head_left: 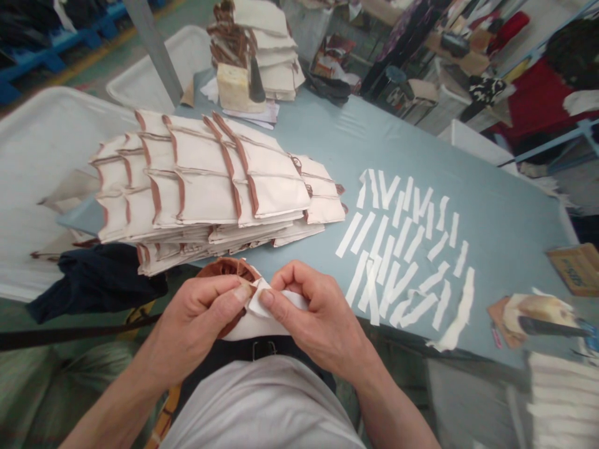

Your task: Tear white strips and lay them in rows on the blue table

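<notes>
Close to my body, both hands hold a white fabric piece with a brown lining, at the near edge of the table. My left hand pinches its brown edge between thumb and fingers. My right hand is closed on a white flap or strip at the same edge; I cannot tell whether it is a separate strip. Just beyond my hands lie stacked white fabric pieces with brown edges. To the right, several short white strips are spread over the table.
The blue-grey table runs from left to far right. At its back stands another pile of white pieces beside a yellowish block. A cardboard box lies at the right edge. White bins stand left; dark cloth hangs nearby.
</notes>
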Tool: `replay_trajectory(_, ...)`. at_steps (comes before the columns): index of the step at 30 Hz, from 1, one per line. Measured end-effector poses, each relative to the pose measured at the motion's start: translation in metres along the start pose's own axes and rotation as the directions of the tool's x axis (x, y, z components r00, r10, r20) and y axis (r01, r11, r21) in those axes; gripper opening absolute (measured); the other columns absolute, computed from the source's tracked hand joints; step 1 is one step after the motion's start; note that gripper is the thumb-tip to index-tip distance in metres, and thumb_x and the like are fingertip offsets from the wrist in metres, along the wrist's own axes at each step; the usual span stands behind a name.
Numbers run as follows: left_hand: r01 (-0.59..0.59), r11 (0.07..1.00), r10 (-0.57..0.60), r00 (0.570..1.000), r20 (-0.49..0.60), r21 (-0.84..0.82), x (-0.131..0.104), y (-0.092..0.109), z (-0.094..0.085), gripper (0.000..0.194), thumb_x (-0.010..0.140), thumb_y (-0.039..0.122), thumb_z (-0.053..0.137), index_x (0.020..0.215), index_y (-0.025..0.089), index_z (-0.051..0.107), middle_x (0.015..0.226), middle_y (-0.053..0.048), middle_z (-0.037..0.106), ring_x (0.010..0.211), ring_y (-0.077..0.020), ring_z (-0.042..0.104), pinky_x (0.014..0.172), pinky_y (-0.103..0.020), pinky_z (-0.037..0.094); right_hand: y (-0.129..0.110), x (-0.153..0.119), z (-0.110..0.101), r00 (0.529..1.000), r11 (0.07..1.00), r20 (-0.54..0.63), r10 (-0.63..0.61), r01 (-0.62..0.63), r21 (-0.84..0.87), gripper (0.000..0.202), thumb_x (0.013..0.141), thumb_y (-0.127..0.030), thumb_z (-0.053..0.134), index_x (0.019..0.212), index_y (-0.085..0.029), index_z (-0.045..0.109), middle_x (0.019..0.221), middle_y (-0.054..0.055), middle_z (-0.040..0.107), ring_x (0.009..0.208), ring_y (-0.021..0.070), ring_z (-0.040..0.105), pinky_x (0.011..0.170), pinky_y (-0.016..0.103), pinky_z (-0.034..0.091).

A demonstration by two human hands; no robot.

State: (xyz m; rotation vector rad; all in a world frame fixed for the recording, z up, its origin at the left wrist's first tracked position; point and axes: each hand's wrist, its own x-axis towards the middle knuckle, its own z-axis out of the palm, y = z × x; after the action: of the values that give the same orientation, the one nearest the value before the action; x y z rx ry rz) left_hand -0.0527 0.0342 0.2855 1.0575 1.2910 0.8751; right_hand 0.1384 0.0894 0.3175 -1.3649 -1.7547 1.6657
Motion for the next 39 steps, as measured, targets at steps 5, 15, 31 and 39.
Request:
replay_trajectory(5,0.017,0.999,-0.016,1.000,0.018,-0.045,-0.001,-0.004,-0.002,0.051,0.101,0.053,0.052,0.063,0.021,0.045,0.056,0.008,0.032,0.050,-0.0094,0.026,0.044,-0.025,0.020,0.000,0.002,0.000,1.000,0.997,0.002,-0.026,0.026,0.072,0.023,0.091,-0.039,0.070,0.081,-0.020,0.061,0.062,-0.007,0.053,0.054,0.0079,0.044,0.050,0.020,0.031)
replay_trajectory(15,0.033,0.999,-0.033,0.999,0.009,-0.025,0.000,-0.008,-0.003,0.052,0.101,0.053,0.053,0.062,0.020,0.045,0.055,0.007,0.034,0.050,-0.0095,0.027,0.045,-0.025,0.020,-0.001,0.005,0.000,1.000,1.000,0.004,-0.031,0.031,0.006,0.021,0.091,-0.036,0.067,0.080,-0.020,0.059,0.061,-0.008,0.054,0.054,0.0082,0.044,0.053,0.021,0.033)
replay_trajectory(31,-0.015,0.997,0.021,0.998,-0.064,0.079,0.000,-0.005,-0.004,0.047,0.101,0.048,0.051,0.063,0.020,0.052,0.056,0.007,0.038,0.050,-0.0107,0.032,0.045,-0.025,0.025,-0.005,0.013,0.005,0.998,0.981,-0.056,-0.003,-0.008,-0.195,0.023,0.085,-0.040,0.068,0.075,-0.023,0.057,0.058,-0.007,0.056,0.053,0.0106,0.047,0.058,0.024,0.032)
replay_trajectory(39,-0.019,0.999,0.021,0.998,-0.059,0.035,-0.001,-0.012,-0.007,0.049,0.103,0.050,0.049,0.064,0.020,0.052,0.058,0.006,0.037,0.052,-0.0109,0.031,0.047,-0.023,0.027,-0.001,0.016,0.008,0.998,0.984,-0.062,-0.017,0.005,-0.178,0.022,0.082,-0.040,0.069,0.073,-0.023,0.057,0.060,-0.006,0.058,0.055,0.0111,0.049,0.059,0.024,0.035)
